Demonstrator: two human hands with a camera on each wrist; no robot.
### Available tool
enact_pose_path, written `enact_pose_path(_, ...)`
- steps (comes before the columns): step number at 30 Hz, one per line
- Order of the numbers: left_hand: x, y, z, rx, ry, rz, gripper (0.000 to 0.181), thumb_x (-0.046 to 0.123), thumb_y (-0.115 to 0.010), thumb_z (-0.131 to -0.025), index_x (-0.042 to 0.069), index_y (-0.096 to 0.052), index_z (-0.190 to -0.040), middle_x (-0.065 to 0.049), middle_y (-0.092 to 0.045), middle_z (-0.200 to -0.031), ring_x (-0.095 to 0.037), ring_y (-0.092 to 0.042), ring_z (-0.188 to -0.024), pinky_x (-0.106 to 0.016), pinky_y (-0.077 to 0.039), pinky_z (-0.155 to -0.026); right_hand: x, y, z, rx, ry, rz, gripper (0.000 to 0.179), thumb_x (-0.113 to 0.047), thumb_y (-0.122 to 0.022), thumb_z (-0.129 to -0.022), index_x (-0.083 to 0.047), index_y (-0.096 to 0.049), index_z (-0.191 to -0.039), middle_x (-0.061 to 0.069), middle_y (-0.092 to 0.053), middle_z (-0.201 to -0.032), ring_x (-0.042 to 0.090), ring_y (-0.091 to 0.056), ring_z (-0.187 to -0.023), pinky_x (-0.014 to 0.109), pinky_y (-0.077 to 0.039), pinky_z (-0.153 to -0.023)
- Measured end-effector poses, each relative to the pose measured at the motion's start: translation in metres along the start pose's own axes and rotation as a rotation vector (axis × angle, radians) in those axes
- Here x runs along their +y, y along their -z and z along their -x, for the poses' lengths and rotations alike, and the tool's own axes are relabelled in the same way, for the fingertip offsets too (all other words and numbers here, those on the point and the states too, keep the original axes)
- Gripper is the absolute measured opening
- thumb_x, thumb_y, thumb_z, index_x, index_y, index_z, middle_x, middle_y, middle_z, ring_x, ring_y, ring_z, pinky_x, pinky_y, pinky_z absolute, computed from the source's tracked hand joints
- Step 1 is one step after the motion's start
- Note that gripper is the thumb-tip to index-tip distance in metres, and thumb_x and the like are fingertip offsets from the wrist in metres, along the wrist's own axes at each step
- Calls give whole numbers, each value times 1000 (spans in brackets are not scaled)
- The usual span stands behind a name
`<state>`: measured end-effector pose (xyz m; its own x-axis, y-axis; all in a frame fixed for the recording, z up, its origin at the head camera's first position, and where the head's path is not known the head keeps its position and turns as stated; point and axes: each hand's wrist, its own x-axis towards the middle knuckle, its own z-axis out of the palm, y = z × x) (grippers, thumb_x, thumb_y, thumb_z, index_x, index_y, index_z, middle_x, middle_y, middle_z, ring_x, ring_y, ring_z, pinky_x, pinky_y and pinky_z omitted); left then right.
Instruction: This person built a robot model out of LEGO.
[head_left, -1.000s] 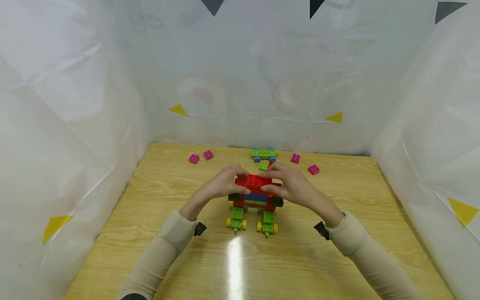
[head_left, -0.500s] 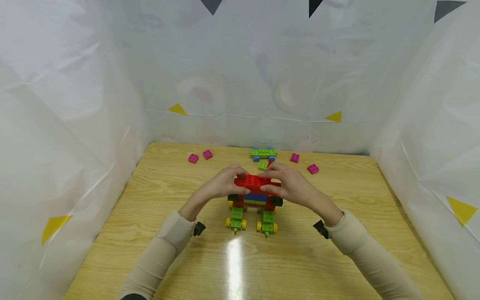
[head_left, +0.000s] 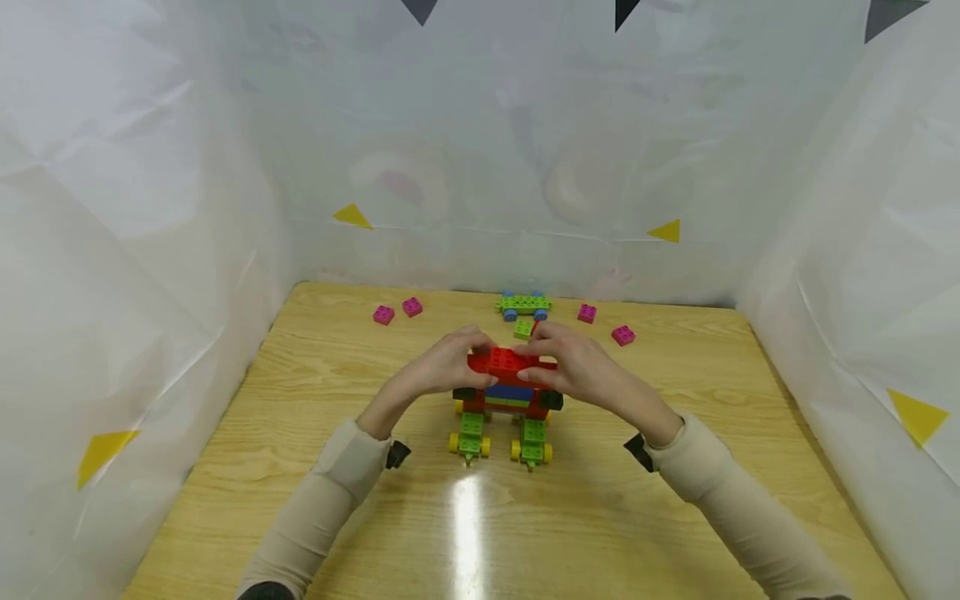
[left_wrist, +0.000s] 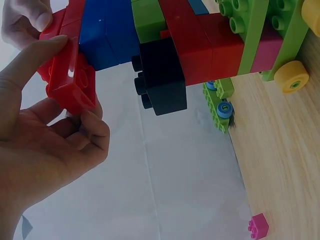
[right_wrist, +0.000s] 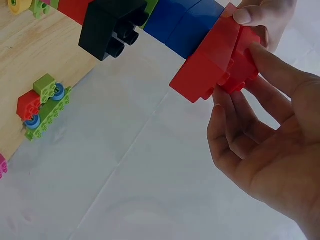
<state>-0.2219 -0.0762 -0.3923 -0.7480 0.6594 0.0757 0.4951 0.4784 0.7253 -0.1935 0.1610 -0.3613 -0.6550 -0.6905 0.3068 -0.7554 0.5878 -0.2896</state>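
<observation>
A pale wood-grain worktop (head_left: 300, 392) fills the lower part of the head view, with a narrow strip of white glare running down its near middle. Wrinkled white sheeting (head_left: 495, 150) rises along the back and both sides, marked with yellow triangles (head_left: 352, 216) and, along the top, dark grey triangles (head_left: 420, 10).

Toward the back edge lies a flat bright-green studded plastic chassis (head_left: 525, 305) with blue wheels. A small light-green square plastic brick (head_left: 523, 329) is just in front of it, beside a red plastic piece (right_wrist: 28, 105) that the right hand (head_left: 577, 362) partly covers in the head view. Four small pink studded plastic bricks (head_left: 383, 315) lie apart, two on each side of the chassis.

Nearer, at the middle, a tall multicoloured plastic brick figure (head_left: 510, 394) stands on green bases with yellow wheels, a black block jutting out on either side. The left hand (head_left: 453, 362) pinches the left end of the red studded bricks (head_left: 502, 360) at its top between thumb and fingers; the right hand pinches the right end likewise. Both hands hide parts of those bricks. Beige sleeves (head_left: 315, 517) reach in from the near edge, over the worktop.
</observation>
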Motion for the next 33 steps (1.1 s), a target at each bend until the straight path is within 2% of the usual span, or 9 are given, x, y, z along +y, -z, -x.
enact_pose_path(11, 1, -1, 0, 11, -13, 12, 36, 20, -75, -83, 4, -61, -113, -6, -57, -104, -18, -53, -91, -30, -48, -78, -3, 6, -4, -60, -39, 15, 32, -23, -77, -83, -7, -74, -110, 2, -52, -82, 11, -39, -67, 22, -35, -52)
enact_pose_path(20, -1, -2, 2, 62, -86, -7, 33, 27, -72, -88, 8, -62, -113, -1, -60, -103, -15, -54, -92, -32, -47, -81, -1, 8, -5, -68, -23, 12, 35, -22, -78, -81, -8, -73, -112, -1, -50, -80, 9, -37, -65, 22, -34, -52)
enact_pose_path(25, 5, -2, 1, 75, -119, -91, 31, 25, -72, -88, 6, -64, -111, -3, -61, -101, -17, -55, -92, -32, -48, -81, -1, 10, -3, -81, -31, 13, 34, -22, -77, -82, -8, -73, -112, 1, -51, -81, 10, -37, -66, 23, -34, -52)
enact_pose_path(33, 17, -4, 1, 73, -117, -248, 31, 28, -71, -88, 7, -65, -110, -3, -62, -103, -21, -53, -97, -35, -48, -79, 0, 10, 1, -73, -28, 31, 33, -24, -78, -81, -10, -74, -111, 0, -47, -78, 10, -36, -65, 23, -32, -53)
